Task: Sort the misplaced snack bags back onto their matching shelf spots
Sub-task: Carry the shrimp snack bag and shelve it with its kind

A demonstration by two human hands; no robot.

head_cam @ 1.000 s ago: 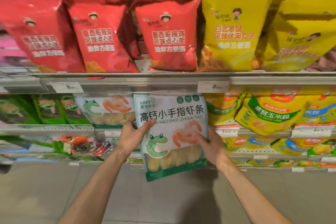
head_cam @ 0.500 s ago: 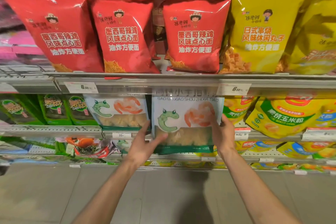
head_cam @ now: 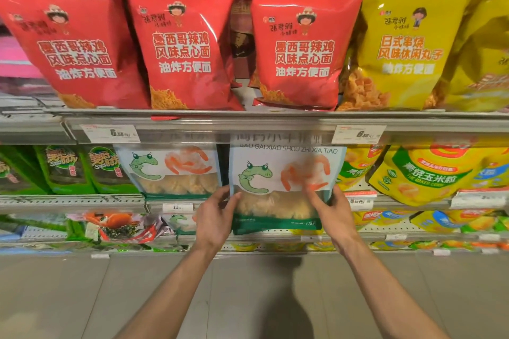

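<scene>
A matching shrimp-stick bag (head_cam: 172, 170) is seen left of centre on the second shelf (head_cam: 71, 199). Just beside it, at frame centre, the white shrimp-stick bag (head_cam: 278, 187) is gripped at its lower edges by the left hand (head_cam: 213, 219) and the right hand (head_cam: 334, 213), its top tucked under the upper shelf rail (head_cam: 248, 125).

Upper shelf (head_cam: 275, 118): three red noodle bags (head_cam: 184, 47), then yellow snack bags (head_cam: 407, 36) to their right. Shelf below: green seaweed packs (head_cam: 63, 170) leftmost, shrimp stick bag (head_cam: 170, 170) beside them, yellow corn bags (head_cam: 429, 173) far right.
</scene>
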